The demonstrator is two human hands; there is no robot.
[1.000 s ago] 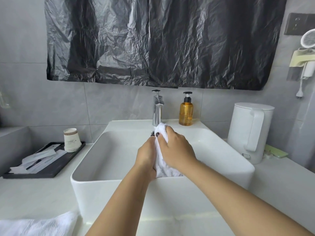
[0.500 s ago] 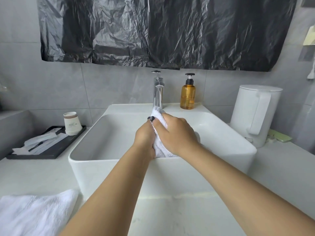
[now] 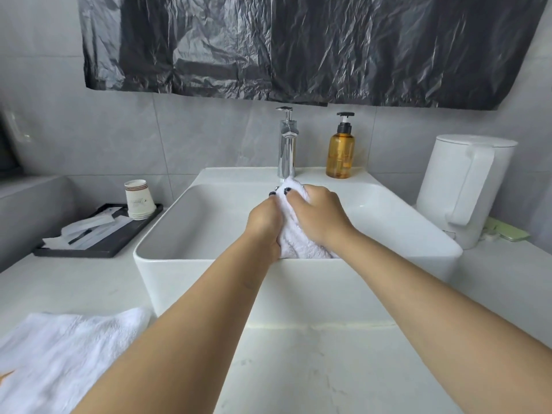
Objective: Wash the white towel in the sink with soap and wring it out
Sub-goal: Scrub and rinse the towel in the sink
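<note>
Head view: both hands (image 3: 319, 218) grip white towel (image 3: 301, 245); no readable labels.

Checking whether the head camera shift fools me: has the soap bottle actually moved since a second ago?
No. The soap bottle stands on the sink ledge right of the faucet, as before; only the camera tilted.

No legible txt; print on paper cup (image 3: 138, 198) too blurry to read.

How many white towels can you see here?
2: one towel bunched in both hands over the sink, another towel lying on the counter at near left.
</note>
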